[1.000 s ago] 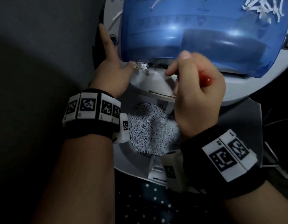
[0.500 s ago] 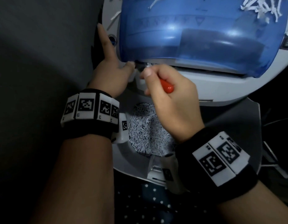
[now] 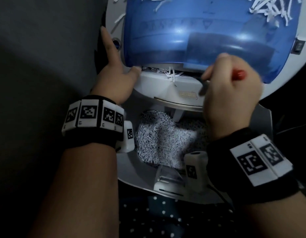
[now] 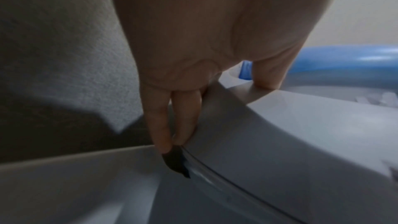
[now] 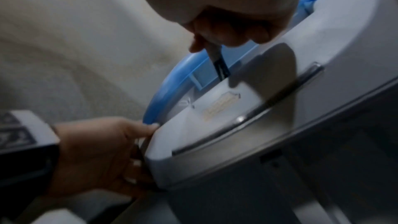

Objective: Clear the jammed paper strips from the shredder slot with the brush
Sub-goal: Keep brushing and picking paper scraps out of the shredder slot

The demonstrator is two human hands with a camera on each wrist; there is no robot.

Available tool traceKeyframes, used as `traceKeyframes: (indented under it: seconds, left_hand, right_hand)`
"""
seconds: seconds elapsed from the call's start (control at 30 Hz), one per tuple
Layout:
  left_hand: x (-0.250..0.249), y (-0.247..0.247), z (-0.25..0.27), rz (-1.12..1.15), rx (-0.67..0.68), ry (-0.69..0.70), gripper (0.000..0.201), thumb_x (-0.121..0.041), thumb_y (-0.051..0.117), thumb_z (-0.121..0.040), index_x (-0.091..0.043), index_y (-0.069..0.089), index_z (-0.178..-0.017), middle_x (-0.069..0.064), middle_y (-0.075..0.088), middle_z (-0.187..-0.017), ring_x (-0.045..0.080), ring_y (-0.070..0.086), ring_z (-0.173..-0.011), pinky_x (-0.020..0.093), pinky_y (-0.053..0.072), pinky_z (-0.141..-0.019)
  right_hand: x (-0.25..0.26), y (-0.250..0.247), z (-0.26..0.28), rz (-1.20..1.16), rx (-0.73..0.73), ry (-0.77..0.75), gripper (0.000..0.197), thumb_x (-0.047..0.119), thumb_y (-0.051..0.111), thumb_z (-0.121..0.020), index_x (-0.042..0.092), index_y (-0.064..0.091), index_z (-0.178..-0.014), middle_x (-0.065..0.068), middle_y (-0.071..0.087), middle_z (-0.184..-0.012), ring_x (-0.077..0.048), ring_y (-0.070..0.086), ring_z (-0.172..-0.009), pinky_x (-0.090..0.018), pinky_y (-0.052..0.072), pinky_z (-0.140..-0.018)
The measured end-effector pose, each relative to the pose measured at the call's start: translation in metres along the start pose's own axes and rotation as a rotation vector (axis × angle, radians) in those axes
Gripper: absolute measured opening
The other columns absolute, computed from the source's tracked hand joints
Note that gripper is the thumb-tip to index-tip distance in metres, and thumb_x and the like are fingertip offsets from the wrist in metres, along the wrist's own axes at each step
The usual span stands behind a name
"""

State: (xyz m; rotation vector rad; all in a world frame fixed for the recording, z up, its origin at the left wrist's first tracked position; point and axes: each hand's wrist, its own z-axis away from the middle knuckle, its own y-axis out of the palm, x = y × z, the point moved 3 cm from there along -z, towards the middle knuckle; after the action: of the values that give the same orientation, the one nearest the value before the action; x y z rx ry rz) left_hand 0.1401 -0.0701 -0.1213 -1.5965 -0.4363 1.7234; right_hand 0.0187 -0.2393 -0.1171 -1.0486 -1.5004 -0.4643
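Right hand clenched around red-handled dark-bristled brush | left hand grasping white-and-blue plastic shredder edge | white jammed paper strips at slot

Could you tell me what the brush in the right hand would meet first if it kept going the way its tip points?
Probably the white shredder housing at the slot edge below the blue cover: the brush, gripped by the right hand, points there, though depth is unclear.
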Motion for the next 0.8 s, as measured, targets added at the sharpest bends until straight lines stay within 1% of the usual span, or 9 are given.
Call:
traceKeyframes:
  seconds: [0.1, 0.23, 0.33, 0.43, 0.5, 0.57, 0.67, 0.73, 0.8]
  left_hand:
    - [0.001, 0.000, 0.000, 0.003, -0.013, -0.007, 0.091, -0.027, 0.050, -0.102, -0.027, -0.025, -0.153, -0.007, 0.042, -0.152, 0.011, 0.048, -0.123, 0.012, 0.025, -0.090]
    - [-0.001, 0.001, 0.002, 0.009, -0.010, 0.014, 0.090, -0.025, 0.050, -0.103, -0.024, -0.024, -0.154, -0.005, 0.038, -0.155, -0.010, 0.034, -0.098, 0.006, 0.021, -0.085]
    - [-0.001, 0.001, 0.002, 0.020, -0.008, 0.019, 0.089, -0.024, 0.050, -0.103, -0.023, -0.023, -0.154, -0.009, 0.036, -0.154, -0.013, 0.030, -0.095, 0.002, 0.016, -0.081]
    - [-0.005, -0.001, 0.004, 0.009, 0.001, 0.029, 0.087, -0.020, 0.049, -0.103, -0.018, -0.022, -0.154, -0.021, 0.028, -0.138, -0.023, 0.020, -0.089, -0.009, 0.008, -0.072]
    - [-0.008, -0.001, 0.007, -0.002, 0.002, 0.041, 0.086, -0.019, 0.049, -0.103, -0.015, -0.021, -0.154, -0.016, 0.025, -0.140, -0.026, 0.008, -0.089, -0.011, 0.002, -0.066]
    - [-0.009, 0.000, 0.008, -0.014, 0.003, 0.045, 0.087, -0.019, 0.050, -0.103, -0.014, -0.021, -0.154, -0.011, 0.028, -0.143, -0.023, 0.008, -0.088, -0.004, 0.005, -0.069]
    - [-0.006, 0.001, 0.005, 0.008, 0.019, 0.034, 0.090, -0.017, 0.050, -0.103, -0.017, -0.023, -0.154, -0.017, 0.029, -0.131, -0.023, 0.013, -0.076, -0.004, 0.010, -0.070]
    - [-0.004, 0.000, 0.004, 0.003, 0.024, 0.032, 0.089, -0.016, 0.049, -0.102, -0.017, -0.024, -0.154, -0.018, 0.027, -0.126, -0.025, 0.015, -0.074, -0.011, 0.012, -0.064]
    - [-0.005, 0.000, 0.004, -0.012, 0.034, 0.039, 0.089, -0.016, 0.049, -0.102, -0.017, -0.024, -0.153, -0.021, 0.023, -0.126, -0.028, 0.014, -0.072, -0.014, 0.015, -0.056]
  right_hand:
    - [-0.007, 0.013, 0.014, 0.151, 0.120, -0.043, 0.040, 0.035, 0.046, -0.098, 0.005, 0.063, -0.078, -0.009, 0.063, -0.069, -0.026, 0.058, -0.070, -0.046, 0.046, -0.070]
    - [-0.004, 0.030, 0.028, -0.005, 0.422, -0.015, 0.021, 0.037, 0.056, -0.098, 0.022, 0.070, -0.092, 0.004, 0.068, -0.077, -0.015, 0.065, -0.078, -0.040, 0.053, -0.077]
    - [0.001, 0.022, 0.020, -0.161, 0.275, 0.057, 0.027, 0.031, 0.054, -0.097, 0.024, 0.069, -0.075, 0.010, 0.059, -0.059, -0.010, 0.058, -0.063, -0.030, 0.045, -0.065]
    - [-0.004, 0.023, 0.019, -0.144, 0.164, 0.104, 0.027, 0.035, 0.052, -0.096, 0.025, 0.064, -0.074, 0.010, 0.061, -0.063, -0.013, 0.059, -0.066, -0.036, 0.050, -0.068]
    - [-0.004, 0.035, 0.030, -0.094, 0.363, 0.064, 0.016, 0.036, 0.056, -0.096, 0.028, 0.069, -0.091, 0.008, 0.069, -0.080, -0.012, 0.066, -0.079, -0.042, 0.055, -0.081]
    - [-0.003, 0.042, 0.037, -0.132, 0.504, 0.058, 0.016, 0.032, 0.058, -0.097, 0.026, 0.072, -0.105, 0.008, 0.073, -0.088, -0.008, 0.069, -0.087, -0.037, 0.056, -0.088]
    - [0.003, 0.032, 0.027, -0.271, 0.330, 0.093, 0.024, 0.023, 0.054, -0.097, 0.020, 0.071, -0.080, 0.003, 0.061, -0.062, -0.013, 0.058, -0.062, -0.032, 0.048, -0.064]
    - [0.003, 0.024, 0.020, -0.259, 0.141, 0.084, 0.030, 0.023, 0.052, -0.095, 0.022, 0.063, -0.067, 0.006, 0.054, -0.059, -0.015, 0.052, -0.060, -0.036, 0.043, -0.062]
    - [0.001, 0.031, 0.025, -0.183, 0.188, 0.059, 0.024, 0.027, 0.052, -0.097, 0.025, 0.064, -0.076, 0.009, 0.060, -0.067, -0.011, 0.057, -0.067, -0.037, 0.049, -0.067]
